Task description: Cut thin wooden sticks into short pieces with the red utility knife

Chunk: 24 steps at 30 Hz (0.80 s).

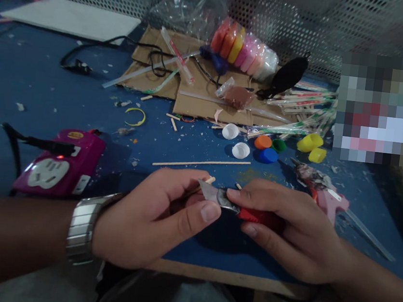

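Note:
My right hand (298, 230) is closed around the red handle of a utility knife (230, 202), whose blade points left over my other hand. Between the fingers of my left hand (139, 216) is a thin wooden stick (211, 180); only its short end shows past the fingertips. The blade lies close against that stick, just above my left thumb. Whether the edge is cutting in, I cannot tell. A longer wooden stick (202, 163) lies on the blue table just beyond both hands.
At left sits a purple power strip (90, 155) with a plugged cable. Coloured bottle caps (268, 155) and a pink glue gun (332, 203) lie at right. Behind are cardboard (199, 107), bundled sticks (308, 105), bagged clay blocks (237, 46) and a white board (71, 17).

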Each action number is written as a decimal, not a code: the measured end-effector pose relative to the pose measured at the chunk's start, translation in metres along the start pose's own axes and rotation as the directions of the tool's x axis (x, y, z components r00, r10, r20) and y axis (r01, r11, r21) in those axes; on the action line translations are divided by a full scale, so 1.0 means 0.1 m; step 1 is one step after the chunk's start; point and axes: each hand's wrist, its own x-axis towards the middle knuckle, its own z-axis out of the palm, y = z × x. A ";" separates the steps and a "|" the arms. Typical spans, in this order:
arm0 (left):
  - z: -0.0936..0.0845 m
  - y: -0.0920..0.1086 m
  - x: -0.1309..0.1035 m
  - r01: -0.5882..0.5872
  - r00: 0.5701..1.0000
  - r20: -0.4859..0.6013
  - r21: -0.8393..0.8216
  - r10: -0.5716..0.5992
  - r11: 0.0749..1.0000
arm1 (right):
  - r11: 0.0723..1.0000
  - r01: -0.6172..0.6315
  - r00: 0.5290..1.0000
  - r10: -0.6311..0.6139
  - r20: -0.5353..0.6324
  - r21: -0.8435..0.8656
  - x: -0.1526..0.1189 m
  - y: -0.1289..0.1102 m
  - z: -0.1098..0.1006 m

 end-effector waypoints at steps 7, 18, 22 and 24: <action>0.03 0.05 0.04 -0.007 1.000 0.013 -0.089 0.008 0.996 | 1.000 -0.011 1.000 0.011 -0.016 0.028 -0.01 -0.03 0.02; 0.04 0.01 0.02 0.123 0.990 0.109 -0.291 -0.095 0.949 | 0.999 0.000 1.000 -0.001 0.019 0.033 -0.04 -0.05 0.02; 0.02 -0.01 0.02 0.130 0.986 0.139 -0.279 -0.094 0.951 | 0.999 -0.007 1.000 0.006 0.022 0.037 -0.04 -0.07 0.03; 0.01 0.01 0.02 0.148 0.982 0.155 -0.283 -0.107 0.948 | 0.999 -0.018 1.000 0.017 0.024 0.041 -0.04 -0.08 0.03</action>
